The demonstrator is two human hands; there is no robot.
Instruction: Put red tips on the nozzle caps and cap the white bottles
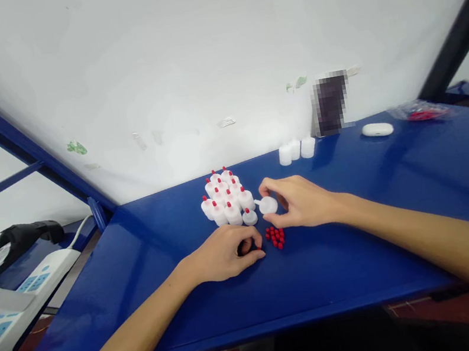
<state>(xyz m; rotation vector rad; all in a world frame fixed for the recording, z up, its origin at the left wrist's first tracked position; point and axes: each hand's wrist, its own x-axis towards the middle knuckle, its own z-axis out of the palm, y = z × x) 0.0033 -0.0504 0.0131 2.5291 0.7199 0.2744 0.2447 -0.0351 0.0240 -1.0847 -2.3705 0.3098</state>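
Note:
My right hand (299, 200) pinches a translucent white nozzle lid (268, 205) between thumb and fingers, its thin spout pointing left. My left hand (229, 252) is closed in a pinch just left of the small red caps (275, 234); a speck of red shows between its fingertips, apparently one such cap. Several loose caps lie close together on the blue table between the hands. Beyond my left hand stands a cluster of white squeeze bottles (232, 214) with red-tipped nozzles. A separate nozzle lid with a red tip (249, 217) sits at the cluster's near right corner.
White bottles without nozzles (285, 155) stand near the wall. Farther right are a white earbud case (377, 129) and a clear plastic bag (421, 110) with red contents. A blurred dark object (331, 104) leans on the wall. Power strips (34, 299) lie at left.

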